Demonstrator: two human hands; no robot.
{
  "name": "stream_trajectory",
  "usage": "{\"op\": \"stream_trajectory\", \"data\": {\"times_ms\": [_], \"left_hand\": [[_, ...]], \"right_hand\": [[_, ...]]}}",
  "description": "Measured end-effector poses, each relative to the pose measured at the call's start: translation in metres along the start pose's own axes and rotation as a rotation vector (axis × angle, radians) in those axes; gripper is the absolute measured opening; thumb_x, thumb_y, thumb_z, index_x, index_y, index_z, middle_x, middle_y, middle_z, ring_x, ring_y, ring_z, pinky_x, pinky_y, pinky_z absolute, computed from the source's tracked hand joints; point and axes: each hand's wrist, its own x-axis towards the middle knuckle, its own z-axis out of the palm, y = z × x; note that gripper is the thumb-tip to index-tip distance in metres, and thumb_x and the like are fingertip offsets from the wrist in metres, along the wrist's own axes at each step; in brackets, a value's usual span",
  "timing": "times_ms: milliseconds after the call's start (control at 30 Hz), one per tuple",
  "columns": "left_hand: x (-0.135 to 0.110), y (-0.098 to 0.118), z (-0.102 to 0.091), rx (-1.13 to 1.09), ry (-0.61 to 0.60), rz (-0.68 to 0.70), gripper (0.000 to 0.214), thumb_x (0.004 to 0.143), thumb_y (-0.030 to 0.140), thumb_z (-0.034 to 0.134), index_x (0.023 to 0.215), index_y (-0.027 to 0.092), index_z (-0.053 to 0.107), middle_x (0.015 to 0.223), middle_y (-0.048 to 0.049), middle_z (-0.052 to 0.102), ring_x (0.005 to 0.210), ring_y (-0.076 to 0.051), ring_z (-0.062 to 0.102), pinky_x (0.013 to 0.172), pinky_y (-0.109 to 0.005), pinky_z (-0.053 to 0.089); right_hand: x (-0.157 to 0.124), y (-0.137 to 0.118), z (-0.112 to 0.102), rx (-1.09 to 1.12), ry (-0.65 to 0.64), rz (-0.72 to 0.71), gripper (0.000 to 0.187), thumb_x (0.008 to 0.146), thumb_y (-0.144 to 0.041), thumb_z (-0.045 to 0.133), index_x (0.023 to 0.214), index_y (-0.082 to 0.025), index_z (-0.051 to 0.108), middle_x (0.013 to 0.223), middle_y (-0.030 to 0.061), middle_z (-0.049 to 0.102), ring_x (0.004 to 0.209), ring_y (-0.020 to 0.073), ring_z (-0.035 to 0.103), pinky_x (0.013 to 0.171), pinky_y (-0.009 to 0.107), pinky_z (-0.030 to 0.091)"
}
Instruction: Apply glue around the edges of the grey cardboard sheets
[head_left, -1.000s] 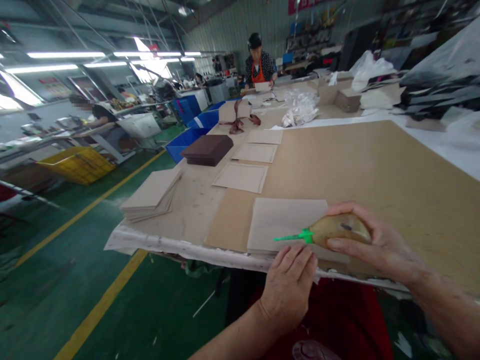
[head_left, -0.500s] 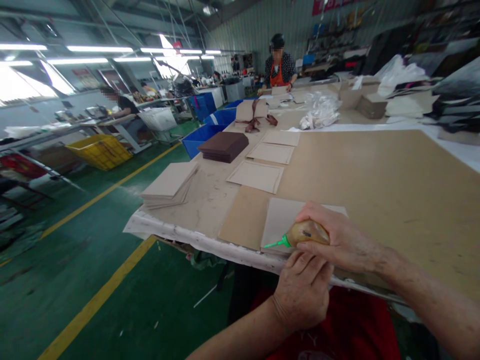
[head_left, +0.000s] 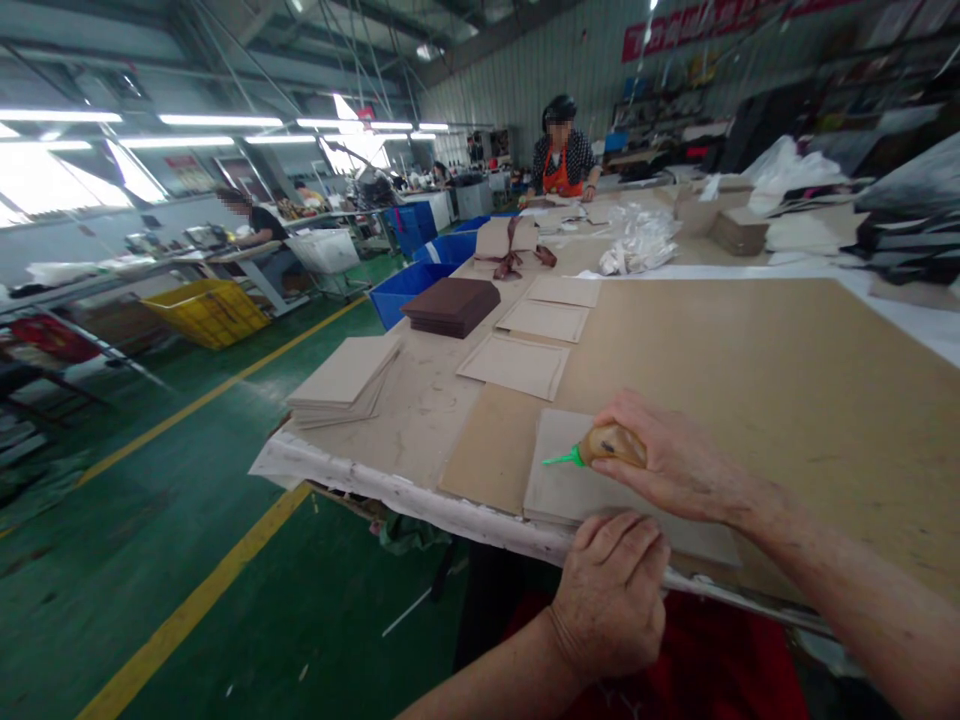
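In my right hand (head_left: 671, 455) is a squeeze glue bottle (head_left: 613, 445), amber, with a thin green nozzle pointing left. It is tilted over a beige rectangular board (head_left: 562, 485) near the table's front edge. My left hand (head_left: 619, 590) rests by the board's near edge, fingers curled and closed; what lies under them is hidden. Beyond the board, three pale rectangular pieces (head_left: 516, 366) lie in a row, the nearer two with darker lines along their edges.
A beige board stack (head_left: 345, 372) sits at the table's left corner, with a dark brown stack (head_left: 452, 305) behind it. Blue bins (head_left: 409, 288) stand along the left side. Crumpled clear plastic (head_left: 641, 238) lies farther back. A co-worker in an orange apron (head_left: 562, 178) stands at the far end.
My right hand and the glue bottle have moved away from my left hand, farther over the board. My left hand is almost where it was. The whole view has shifted slightly.
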Motion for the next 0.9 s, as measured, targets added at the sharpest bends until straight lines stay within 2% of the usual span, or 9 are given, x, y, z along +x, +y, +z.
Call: {"op": "stream_trajectory", "data": {"times_ms": [100,267,433,700,900], "left_hand": [[-0.001,-0.001,0.005,-0.001,0.043,0.011,0.039,0.085,0.026,0.051,0.118,0.014,0.066,0.127,-0.0069,0.066,0.123,-0.022,0.054,0.107,-0.037,0.04],[-0.002,-0.002,0.011,0.023,0.122,0.01,0.038,0.082,0.025,0.051,0.115,0.016,0.068,0.122,-0.0075,0.069,0.119,-0.022,0.058,0.103,-0.037,0.042],[-0.001,-0.003,0.011,0.058,0.137,0.03,0.037,0.081,0.024,0.053,0.115,0.016,0.068,0.122,-0.0072,0.07,0.117,-0.022,0.059,0.1,-0.037,0.043],[0.0,-0.003,0.012,0.069,0.18,0.036,0.037,0.079,0.023,0.054,0.113,0.015,0.068,0.118,-0.0078,0.071,0.113,-0.023,0.062,0.097,-0.037,0.044],[0.0,-0.003,0.01,0.066,0.153,0.034,0.038,0.08,0.024,0.055,0.114,0.016,0.068,0.119,-0.0073,0.071,0.113,-0.023,0.062,0.096,-0.037,0.045]], "right_hand": [[0.004,0.002,0.001,-0.033,0.015,0.006,0.022,0.088,-0.033,0.061,0.105,-0.023,0.053,0.102,0.005,0.058,0.081,0.021,0.056,0.069,0.034,0.042],[0.009,0.003,-0.001,0.031,-0.029,0.011,0.021,0.085,-0.031,0.065,0.101,-0.024,0.054,0.097,0.0022,0.058,0.082,0.0197,0.057,0.069,0.031,0.041],[0.022,0.022,0.005,-0.108,0.085,0.051,0.022,0.087,-0.034,0.063,0.102,-0.022,0.054,0.101,0.0057,0.059,0.078,0.0206,0.058,0.068,0.032,0.04],[0.033,0.035,0.017,-0.088,0.135,0.112,0.025,0.085,-0.034,0.064,0.104,-0.021,0.052,0.103,0.0071,0.059,0.085,0.0231,0.06,0.072,0.034,0.043],[0.032,0.032,0.008,-0.057,0.065,0.102,0.026,0.087,-0.036,0.062,0.105,-0.02,0.052,0.105,0.0075,0.058,0.085,0.0226,0.059,0.074,0.034,0.043]]}}
